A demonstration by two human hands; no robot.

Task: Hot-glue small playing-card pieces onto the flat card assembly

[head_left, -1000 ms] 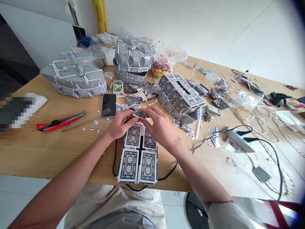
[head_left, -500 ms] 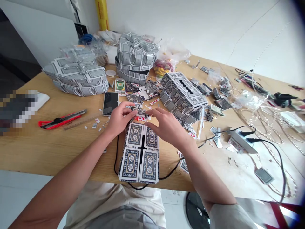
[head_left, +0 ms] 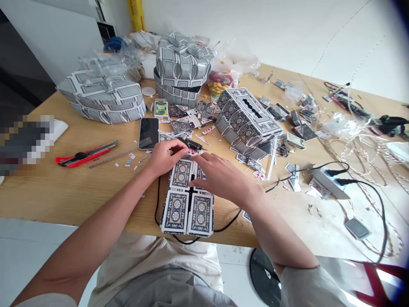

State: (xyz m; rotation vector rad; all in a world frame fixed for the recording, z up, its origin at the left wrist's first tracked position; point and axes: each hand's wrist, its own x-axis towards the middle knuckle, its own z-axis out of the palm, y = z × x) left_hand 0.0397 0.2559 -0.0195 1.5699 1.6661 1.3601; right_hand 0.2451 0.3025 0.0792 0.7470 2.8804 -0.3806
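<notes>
A flat panel of blue-patterned playing cards (head_left: 187, 207) lies at the near table edge in front of me. My left hand (head_left: 164, 157) rests at its far edge with fingers curled; what they pinch is hidden. My right hand (head_left: 220, 178) lies palm down on the panel's upper right cards, fingers spread. A thin black tool (head_left: 191, 144) and loose card scraps (head_left: 194, 152) sit just beyond my fingertips.
A phone (head_left: 148, 133) and a red utility knife (head_left: 84, 154) lie to the left. Card-covered boxes stand behind: heart-shaped (head_left: 102, 100), round (head_left: 182, 68), slotted rectangular (head_left: 246, 121). A power strip (head_left: 329, 185), cables and card scraps clutter the right. A black cord (head_left: 158, 213) loops under the panel.
Both hands held a small folded card piece above the panel; they have come down onto it. My right hand let go and flattened on the cards.
</notes>
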